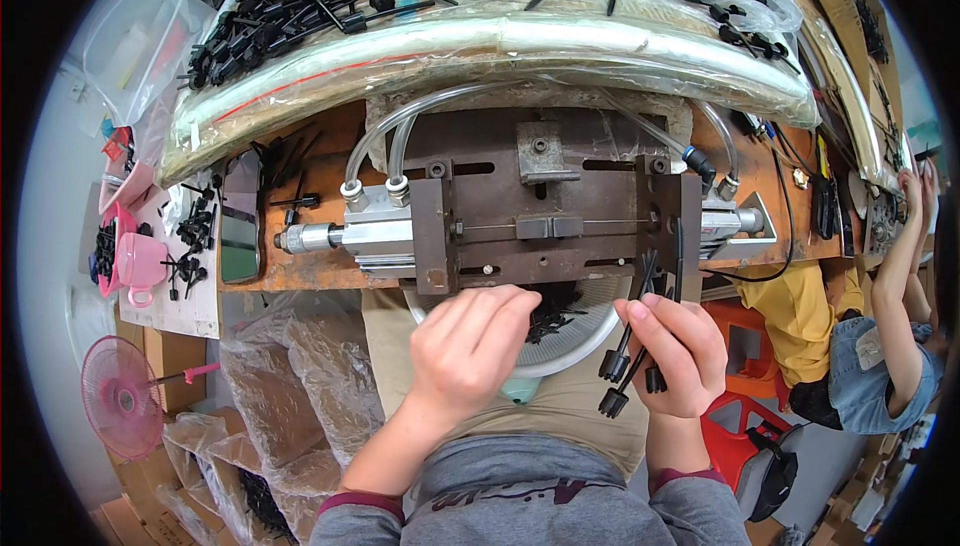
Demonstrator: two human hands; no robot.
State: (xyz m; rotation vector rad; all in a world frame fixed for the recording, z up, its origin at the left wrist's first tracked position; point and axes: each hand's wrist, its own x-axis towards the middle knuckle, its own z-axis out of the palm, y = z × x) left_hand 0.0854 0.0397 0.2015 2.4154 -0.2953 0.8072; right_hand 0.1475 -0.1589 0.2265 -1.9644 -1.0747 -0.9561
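Observation:
My right hand pinches several black plastic stemmed parts between thumb and fingers. Their thin stems point up and their ribbed round heads hang down. My left hand is closed, its fingers curled toward the right; whatever they hold, if anything, is hidden. Both hands are just in front of a dark brown metal fixture, with two small blocks at its middle. Below the hands, a white basket with black pieces in it rests over my lap.
Silver air cylinders with clear hoses flank the fixture. Behind lies a plastic-wrapped ledge heaped with black parts. A phone-like dark slab and pink containers are left. Another person's arms are at right.

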